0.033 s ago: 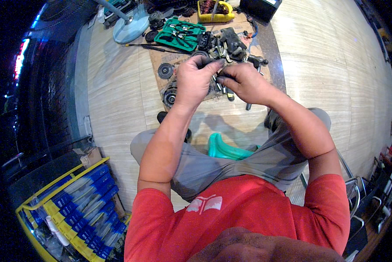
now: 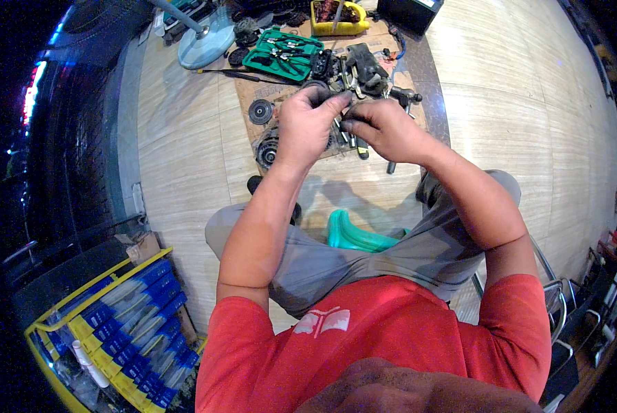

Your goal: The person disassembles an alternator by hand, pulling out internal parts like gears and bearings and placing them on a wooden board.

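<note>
Small dark ring (image 2: 317, 88), axis unclear, pinched by left hand (image 2: 307, 127), right hand (image 2: 384, 129) fingertips pressed beside it

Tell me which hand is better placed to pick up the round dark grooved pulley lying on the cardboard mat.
Left, probably. The left hand sits almost directly above the round dark grooved pulley at the cardboard mat edge. The right hand is farther off, across the mat. Both hands pinch a small dark part.

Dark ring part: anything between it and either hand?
Nothing visible. The left hand already pinches the dark ring part at its fingertips, and the right hand meets it from the other side, above the cardboard mat.
</note>
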The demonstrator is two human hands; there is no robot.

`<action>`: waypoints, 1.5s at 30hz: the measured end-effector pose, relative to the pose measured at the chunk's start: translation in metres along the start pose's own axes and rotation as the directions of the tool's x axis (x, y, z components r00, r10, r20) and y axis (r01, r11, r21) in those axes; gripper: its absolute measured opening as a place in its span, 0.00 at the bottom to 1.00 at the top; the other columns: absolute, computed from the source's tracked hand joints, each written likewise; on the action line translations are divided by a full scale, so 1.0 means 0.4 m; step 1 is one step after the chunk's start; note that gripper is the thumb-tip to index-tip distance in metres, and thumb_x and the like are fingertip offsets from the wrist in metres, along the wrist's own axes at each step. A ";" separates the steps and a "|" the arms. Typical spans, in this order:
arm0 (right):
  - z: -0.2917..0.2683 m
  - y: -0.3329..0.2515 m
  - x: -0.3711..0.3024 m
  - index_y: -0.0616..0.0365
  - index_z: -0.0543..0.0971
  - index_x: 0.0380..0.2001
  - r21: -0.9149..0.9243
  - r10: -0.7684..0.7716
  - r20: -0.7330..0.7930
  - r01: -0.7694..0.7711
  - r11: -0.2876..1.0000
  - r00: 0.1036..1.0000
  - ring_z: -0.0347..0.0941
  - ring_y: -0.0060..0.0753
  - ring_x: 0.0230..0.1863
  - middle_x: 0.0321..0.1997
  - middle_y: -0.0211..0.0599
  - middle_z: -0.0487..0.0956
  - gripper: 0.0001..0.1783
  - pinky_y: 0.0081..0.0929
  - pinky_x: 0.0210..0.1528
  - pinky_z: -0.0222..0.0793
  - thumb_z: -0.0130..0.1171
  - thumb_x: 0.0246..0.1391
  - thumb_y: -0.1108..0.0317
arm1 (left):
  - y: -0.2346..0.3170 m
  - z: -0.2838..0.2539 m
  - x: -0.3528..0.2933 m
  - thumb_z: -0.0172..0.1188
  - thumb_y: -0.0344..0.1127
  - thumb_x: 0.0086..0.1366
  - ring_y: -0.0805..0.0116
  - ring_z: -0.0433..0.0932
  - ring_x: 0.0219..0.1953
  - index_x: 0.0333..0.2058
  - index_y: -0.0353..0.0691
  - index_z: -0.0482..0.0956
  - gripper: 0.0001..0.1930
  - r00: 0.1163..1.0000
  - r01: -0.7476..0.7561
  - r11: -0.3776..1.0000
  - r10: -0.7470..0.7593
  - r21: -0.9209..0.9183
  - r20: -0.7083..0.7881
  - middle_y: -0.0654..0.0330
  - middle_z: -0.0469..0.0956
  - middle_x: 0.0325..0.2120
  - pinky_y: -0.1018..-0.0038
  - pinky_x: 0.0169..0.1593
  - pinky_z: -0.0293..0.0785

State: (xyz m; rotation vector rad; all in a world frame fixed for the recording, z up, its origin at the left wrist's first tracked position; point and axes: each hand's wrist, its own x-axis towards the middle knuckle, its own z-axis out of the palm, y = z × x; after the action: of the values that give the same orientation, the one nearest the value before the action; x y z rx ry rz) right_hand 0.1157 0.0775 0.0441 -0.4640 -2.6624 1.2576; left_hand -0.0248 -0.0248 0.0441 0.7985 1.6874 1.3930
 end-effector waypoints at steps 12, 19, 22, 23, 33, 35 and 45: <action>0.002 0.011 0.001 0.65 0.77 0.30 0.104 -0.010 -0.002 0.010 0.994 1.000 0.66 0.31 0.21 0.20 0.48 0.72 0.11 0.32 0.27 0.64 0.58 0.54 0.65 | -0.017 0.001 0.005 0.63 0.32 0.58 0.79 0.72 0.28 0.31 0.33 0.80 0.07 0.998 -0.063 0.989 0.062 -0.133 -0.011 0.64 0.78 0.26 0.80 0.32 0.68; -0.002 0.004 -0.002 0.64 0.77 0.30 0.095 0.008 -0.005 -0.007 0.995 1.000 0.67 0.34 0.21 0.21 0.50 0.73 0.11 0.33 0.28 0.65 0.58 0.54 0.65 | -0.011 0.007 0.008 0.62 0.32 0.59 0.79 0.73 0.28 0.31 0.33 0.80 0.07 0.998 -0.060 0.986 0.054 -0.156 -0.041 0.64 0.79 0.26 0.80 0.33 0.69; -0.003 0.015 0.000 0.64 0.77 0.30 0.176 0.037 0.003 -0.037 0.984 0.999 0.67 0.34 0.21 0.20 0.50 0.73 0.11 0.33 0.27 0.65 0.58 0.54 0.65 | 0.001 0.015 0.003 0.60 0.31 0.60 0.78 0.74 0.30 0.35 0.32 0.80 0.08 0.999 -0.037 0.952 0.045 -0.303 0.021 0.62 0.79 0.28 0.80 0.36 0.70; -0.004 0.014 0.000 0.64 0.77 0.30 0.167 0.040 0.012 -0.042 0.985 0.999 0.67 0.34 0.21 0.20 0.50 0.73 0.11 0.33 0.27 0.65 0.58 0.54 0.65 | -0.003 0.010 0.003 0.59 0.31 0.61 0.78 0.74 0.31 0.36 0.32 0.80 0.08 0.998 -0.038 0.953 0.052 -0.300 0.042 0.62 0.79 0.29 0.80 0.37 0.70; 0.006 0.005 -0.003 0.66 0.77 0.28 -0.034 -0.049 -0.045 0.048 0.998 0.998 0.72 0.50 0.24 0.23 0.54 0.74 0.11 0.37 0.28 0.66 0.58 0.53 0.66 | 0.007 0.013 -0.009 0.64 0.33 0.56 0.78 0.73 0.25 0.27 0.31 0.79 0.09 0.989 -0.106 0.990 0.115 0.093 -0.089 0.62 0.79 0.23 0.78 0.30 0.70; 0.003 0.001 -0.003 0.66 0.77 0.28 -0.047 -0.042 -0.036 0.040 0.998 0.998 0.72 0.51 0.24 0.24 0.54 0.75 0.11 0.37 0.28 0.66 0.58 0.53 0.66 | 0.002 0.012 -0.006 0.63 0.33 0.57 0.78 0.73 0.26 0.29 0.31 0.79 0.09 0.990 -0.102 0.989 0.111 0.108 -0.087 0.61 0.80 0.24 0.77 0.32 0.70; -0.001 0.011 0.002 0.65 0.77 0.29 0.050 0.043 0.028 -0.044 0.998 0.999 0.73 0.47 0.25 0.24 0.53 0.75 0.11 0.37 0.30 0.67 0.58 0.53 0.66 | -0.002 0.001 0.000 0.60 0.31 0.61 0.77 0.75 0.32 0.37 0.32 0.81 0.09 0.999 -0.050 0.999 0.050 -0.013 0.013 0.63 0.81 0.31 0.79 0.38 0.71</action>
State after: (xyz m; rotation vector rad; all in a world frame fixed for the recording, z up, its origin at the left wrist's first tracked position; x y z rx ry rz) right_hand 0.1160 0.0809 0.0410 -0.5038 -2.6494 1.3490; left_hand -0.0245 -0.0248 0.0433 0.8464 1.6570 1.4273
